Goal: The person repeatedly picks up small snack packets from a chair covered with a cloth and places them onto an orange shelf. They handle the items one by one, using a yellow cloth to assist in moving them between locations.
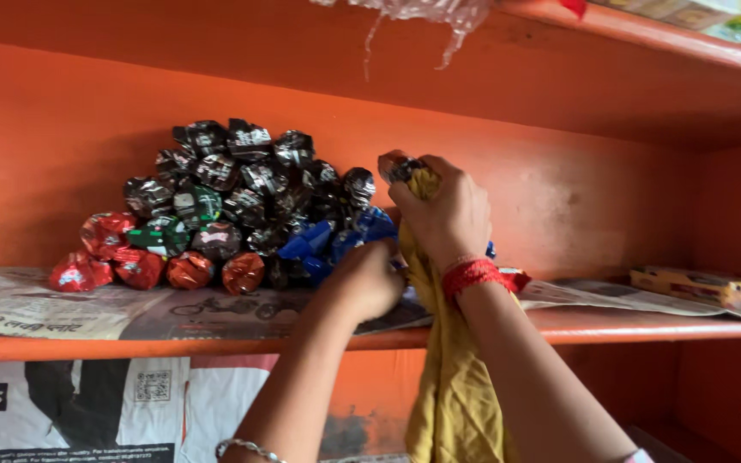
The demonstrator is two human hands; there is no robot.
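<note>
Currently the right hand (448,214) is closed around a small dark foil-wrapped packet (396,167) together with the upper end of a long yellow cloth (452,386), which hangs down past the front edge of the orange-painted shelf (173,343). The left hand (366,279) is curled at the right foot of the stacked pile of shiny black, green, red and blue foil packets (225,206); whether its fingers enclose a packet cannot be determined, as they face away from the camera. The pile stands against the back wall of the shelf, on a lining of newspaper sheets (87,309). Risk: the pile is loosely heaped, so a nudge at its base by the left hand could dislodge upper packets toward the front edge. The trailing cloth could snag the newspaper and drag it. The doubled grip on cloth and packet appears insecure; the packet could slip.
</note>
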